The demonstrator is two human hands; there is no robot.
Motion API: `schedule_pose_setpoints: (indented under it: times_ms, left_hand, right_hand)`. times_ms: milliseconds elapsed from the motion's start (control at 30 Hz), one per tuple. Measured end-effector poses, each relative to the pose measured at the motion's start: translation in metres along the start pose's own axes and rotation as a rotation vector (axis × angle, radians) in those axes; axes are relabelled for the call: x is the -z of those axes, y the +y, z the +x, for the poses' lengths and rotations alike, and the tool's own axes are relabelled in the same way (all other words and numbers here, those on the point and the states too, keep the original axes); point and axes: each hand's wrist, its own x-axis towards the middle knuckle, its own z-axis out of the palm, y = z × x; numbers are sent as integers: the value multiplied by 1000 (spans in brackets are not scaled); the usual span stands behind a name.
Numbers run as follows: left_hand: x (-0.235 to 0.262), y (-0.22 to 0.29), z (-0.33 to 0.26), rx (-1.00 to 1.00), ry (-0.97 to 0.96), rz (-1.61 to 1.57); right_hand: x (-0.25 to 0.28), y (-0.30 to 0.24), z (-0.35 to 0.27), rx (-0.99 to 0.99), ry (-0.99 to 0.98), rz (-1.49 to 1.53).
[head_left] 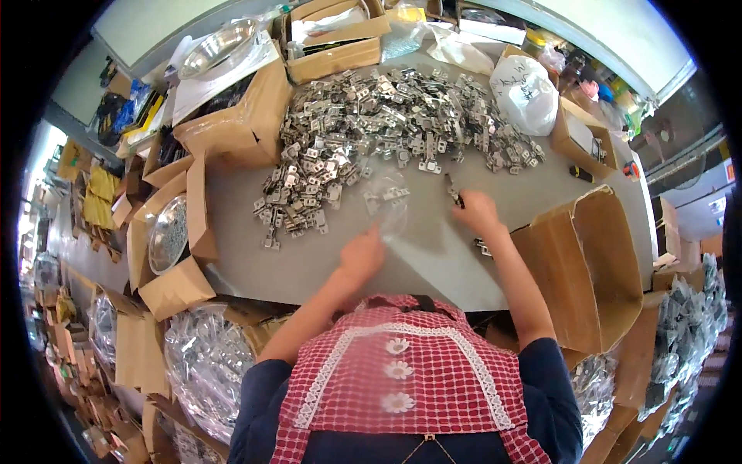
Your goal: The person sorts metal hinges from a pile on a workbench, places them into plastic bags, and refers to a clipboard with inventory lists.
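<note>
Mid-frame, the left hand [363, 252] is pinching one clear plastic bag [397, 221] — silvery metal pieces [390, 195] inside blurring uncountably — while the right hand [476, 211] is grasping one half-hidden dark metal fitting [451, 185].

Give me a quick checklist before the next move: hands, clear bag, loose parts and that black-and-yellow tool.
1. Right hand holding a metal piece: ok, it sticks out beyond the fingers.
2. Left hand at the clear plastic bag: ok, at its near edge; grip firmness cannot tell.
3. Metal pieces inside the bag: cannot tell; some show there, perhaps inside, perhaps beneath.
4. Loose parts within reach: ok, a large pile lies beyond both hands.
5. Black-and-yellow tool away from the hands: ok, it lies apart, toward the right.
</note>
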Motion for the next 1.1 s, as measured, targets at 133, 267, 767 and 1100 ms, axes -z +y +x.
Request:
schedule_pose_setpoints:
  times_ms: [133,267,767,1100]
  left_hand:
    - [-6,-15,-1,77,-4,-89]
    - [1,-6,3,64,-31,-16]
    - [4,0,-9,99,150,-157]
    - [15,16,-17,-38,176,-139]
  right_hand:
    - [49,-23,-18,-334,-188,770]
    - [29,2,-21,-432,-271,937]
    - [3,-51,-88,57,112,-41]
    - [43,-123,-88,362,350,246]
